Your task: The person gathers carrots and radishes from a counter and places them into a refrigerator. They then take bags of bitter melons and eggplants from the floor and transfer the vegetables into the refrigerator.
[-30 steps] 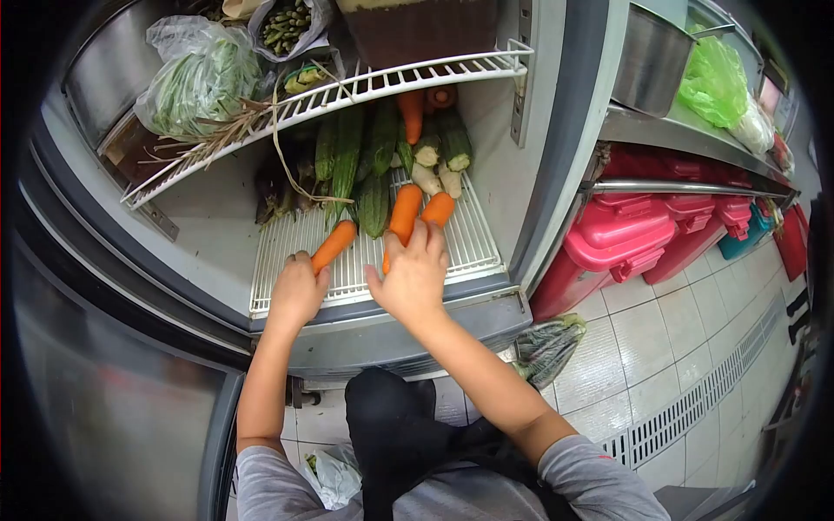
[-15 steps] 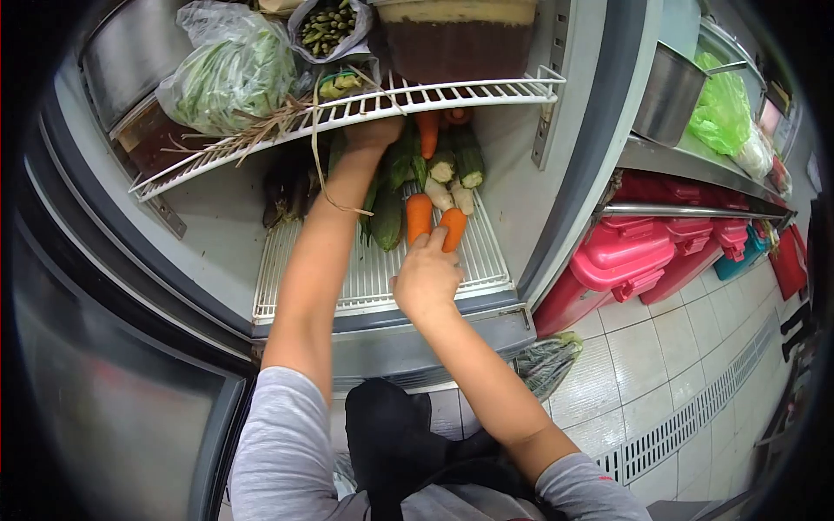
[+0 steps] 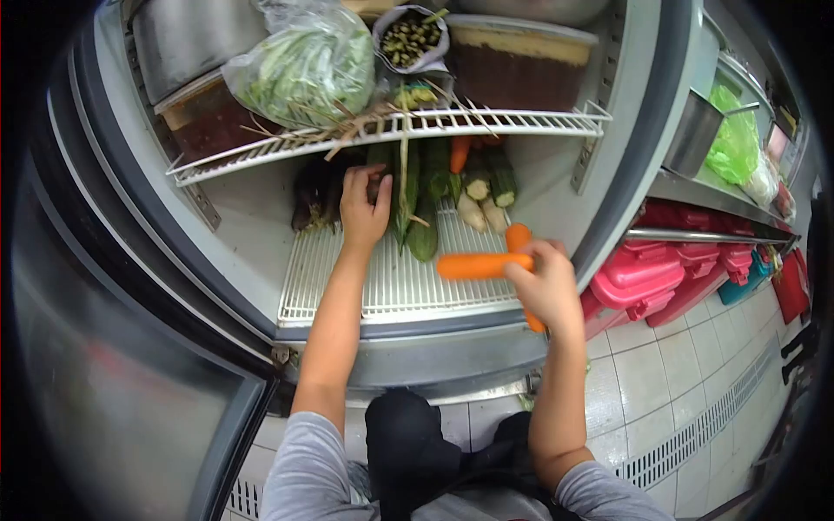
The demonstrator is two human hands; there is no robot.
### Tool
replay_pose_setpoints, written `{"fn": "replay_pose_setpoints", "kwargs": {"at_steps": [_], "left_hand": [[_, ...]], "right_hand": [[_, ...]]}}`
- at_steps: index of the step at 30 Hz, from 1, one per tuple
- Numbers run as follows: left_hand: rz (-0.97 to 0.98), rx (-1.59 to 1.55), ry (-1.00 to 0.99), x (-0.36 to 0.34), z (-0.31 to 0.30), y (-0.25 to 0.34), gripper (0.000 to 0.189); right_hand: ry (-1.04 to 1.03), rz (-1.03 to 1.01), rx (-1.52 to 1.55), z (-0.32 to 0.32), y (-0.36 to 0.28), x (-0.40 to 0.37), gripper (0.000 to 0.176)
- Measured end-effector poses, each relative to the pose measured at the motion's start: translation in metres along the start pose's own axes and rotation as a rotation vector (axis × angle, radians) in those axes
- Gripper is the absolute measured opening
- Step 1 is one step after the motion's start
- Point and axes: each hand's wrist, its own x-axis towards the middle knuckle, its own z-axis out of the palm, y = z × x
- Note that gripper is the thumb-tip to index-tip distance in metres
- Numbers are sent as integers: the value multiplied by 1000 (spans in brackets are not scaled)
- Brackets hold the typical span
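My right hand [image 3: 549,282] grips two orange carrots [image 3: 476,266] over the front right of the lower wire shelf [image 3: 391,291]; one points left, the other slants under my fingers. My left hand [image 3: 364,207] is at the left of the green vegetables [image 3: 423,239], fingers apart, close to something dark and reddish that is partly hidden. Dark eggplants [image 3: 311,195] lie left of it. Another carrot [image 3: 460,154], two cut green stalks [image 3: 503,180] and pale roots [image 3: 472,211] lie at the back right.
Above is a white wire shelf [image 3: 391,133] with dried stalks, a bag of green vegetables [image 3: 304,74] and a lidded container [image 3: 519,69]. The open fridge door [image 3: 130,347] stands at left. Red bins [image 3: 638,278] stand right, under a metal counter [image 3: 721,208].
My right hand has moved right, lifting two carrots from the lower shelf. My left hand has come forward from under the upper shelf. The view has shifted.
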Motion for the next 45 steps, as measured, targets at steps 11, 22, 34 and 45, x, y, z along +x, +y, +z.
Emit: {"fn": "replay_pose_setpoints", "kwargs": {"at_steps": [11,22,34,45], "left_hand": [[-97,-50,67,4,-12,-5,16],[-60,63,-10,1,-5,-11,22],[-122,15,-125,-2,-2,-12,22],[-201,-18,-238,-4,-2,-10,24]], "right_hand": [[645,-436,472,79,-40,89,29],[665,-806,-455,157,-1,247,23],[187,-560,-705,114,-44,255,30],[156,-557,-695,106,-41,229,32]]}}
